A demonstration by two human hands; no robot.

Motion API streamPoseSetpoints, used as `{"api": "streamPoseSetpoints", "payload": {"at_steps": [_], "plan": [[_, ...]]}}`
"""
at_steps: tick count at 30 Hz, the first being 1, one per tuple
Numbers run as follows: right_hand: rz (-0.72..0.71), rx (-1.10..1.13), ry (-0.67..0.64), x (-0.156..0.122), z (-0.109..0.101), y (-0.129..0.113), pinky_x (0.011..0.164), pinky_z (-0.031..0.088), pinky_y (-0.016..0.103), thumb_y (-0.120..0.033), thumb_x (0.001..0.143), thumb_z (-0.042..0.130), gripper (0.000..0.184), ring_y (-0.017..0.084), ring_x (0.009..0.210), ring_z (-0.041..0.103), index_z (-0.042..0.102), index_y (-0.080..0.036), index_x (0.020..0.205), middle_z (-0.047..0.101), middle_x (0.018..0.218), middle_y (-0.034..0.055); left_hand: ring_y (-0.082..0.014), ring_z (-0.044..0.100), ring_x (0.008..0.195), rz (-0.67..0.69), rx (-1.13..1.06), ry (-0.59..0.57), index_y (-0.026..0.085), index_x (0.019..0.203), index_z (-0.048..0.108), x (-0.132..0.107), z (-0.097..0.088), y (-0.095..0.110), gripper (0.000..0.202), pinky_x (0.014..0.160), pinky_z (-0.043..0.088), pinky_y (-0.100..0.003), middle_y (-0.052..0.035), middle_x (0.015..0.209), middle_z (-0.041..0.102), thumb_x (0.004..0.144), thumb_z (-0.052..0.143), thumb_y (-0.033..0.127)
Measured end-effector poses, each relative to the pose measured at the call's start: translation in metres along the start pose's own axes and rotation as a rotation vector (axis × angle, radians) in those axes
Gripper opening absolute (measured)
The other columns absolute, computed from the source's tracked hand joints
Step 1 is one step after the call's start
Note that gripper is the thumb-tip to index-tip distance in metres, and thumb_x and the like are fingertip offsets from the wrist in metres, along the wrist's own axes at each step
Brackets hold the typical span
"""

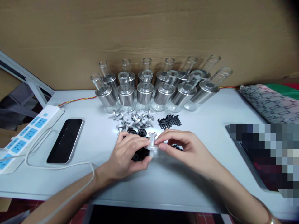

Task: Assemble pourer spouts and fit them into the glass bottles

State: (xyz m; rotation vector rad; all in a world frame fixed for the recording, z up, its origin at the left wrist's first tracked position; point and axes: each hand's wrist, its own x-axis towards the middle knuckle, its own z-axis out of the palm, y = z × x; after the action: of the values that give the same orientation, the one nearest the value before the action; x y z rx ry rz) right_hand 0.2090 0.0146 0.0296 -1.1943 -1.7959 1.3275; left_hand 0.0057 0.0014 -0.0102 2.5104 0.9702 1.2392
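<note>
My left hand (130,152) grips a silver bottle pourer spout (152,142) between thumb and fingers, its angled tip up. On the spout's right side, the thumb and forefinger of my right hand (179,144) are pinched close together at its flange. Whatever small thing they may hold is hidden. Just behind lies a heap of similar silver spouts (135,119). Black round caps (142,133) lie partly under my left hand. A pile of small black levers (168,121) rests right of the heap. Tiny black parts (177,147) show beneath my right hand.
Glass bottles with metal sleeves (145,93) stand in two rows before the cardboard wall (149,28). A phone (65,141) and a power strip (30,133) lie left, with a white cable (60,168) crossing my left forearm. A dark-screened device (254,161) lies right.
</note>
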Motion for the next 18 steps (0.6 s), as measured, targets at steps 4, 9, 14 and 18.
{"api": "streamPoseSetpoints", "payload": {"at_steps": [4, 9, 14, 18], "plan": [[-0.055, -0.023, -0.047, 0.000, -0.005, 0.001, 0.072, 0.050, 0.029, -0.028, 0.083, 0.064, 0.013, 0.019, 0.082, 0.065, 0.074, -0.021, 0.088, 0.073, 0.088, 0.0048, -0.0184, 0.066, 0.083, 0.003, 0.040, -0.009, 0.017, 0.112, 0.052, 0.001, -0.001, 0.000, 0.024, 0.076, 0.040, -0.034, -0.0062, 0.093, 0.072, 0.088, 0.056, 0.023], [-0.067, -0.202, 0.067, 0.003, -0.024, 0.008, 0.072, 0.048, 0.032, -0.030, 0.086, 0.058, 0.017, 0.020, 0.081, 0.064, 0.073, -0.021, 0.086, 0.072, 0.086, 0.0054, -0.0184, 0.065, 0.082, -0.022, 0.088, 0.014, 0.019, 0.110, 0.053, 0.003, -0.004, 0.001, 0.024, 0.076, 0.040, -0.035, -0.0054, 0.093, 0.072, 0.087, 0.056, 0.021], [-0.037, -0.484, -0.036, 0.001, -0.048, 0.020, 0.075, 0.047, 0.037, -0.026, 0.086, 0.054, 0.018, 0.022, 0.083, 0.063, 0.071, -0.022, 0.081, 0.070, 0.086, 0.0062, -0.0184, 0.065, 0.082, -0.011, 0.074, 0.025, 0.017, 0.109, 0.054, 0.005, -0.004, 0.002, 0.025, 0.076, 0.041, -0.035, -0.0058, 0.093, 0.072, 0.085, 0.057, 0.018], [-0.027, -0.567, -0.153, -0.003, -0.060, 0.034, 0.075, 0.050, 0.036, -0.019, 0.080, 0.056, 0.016, 0.021, 0.081, 0.065, 0.071, -0.023, 0.080, 0.071, 0.084, 0.0053, -0.0187, 0.065, 0.083, 0.000, 0.059, 0.012, 0.017, 0.109, 0.054, 0.004, -0.003, 0.002, 0.023, 0.076, 0.040, -0.036, -0.0059, 0.093, 0.072, 0.086, 0.057, 0.020]]}}
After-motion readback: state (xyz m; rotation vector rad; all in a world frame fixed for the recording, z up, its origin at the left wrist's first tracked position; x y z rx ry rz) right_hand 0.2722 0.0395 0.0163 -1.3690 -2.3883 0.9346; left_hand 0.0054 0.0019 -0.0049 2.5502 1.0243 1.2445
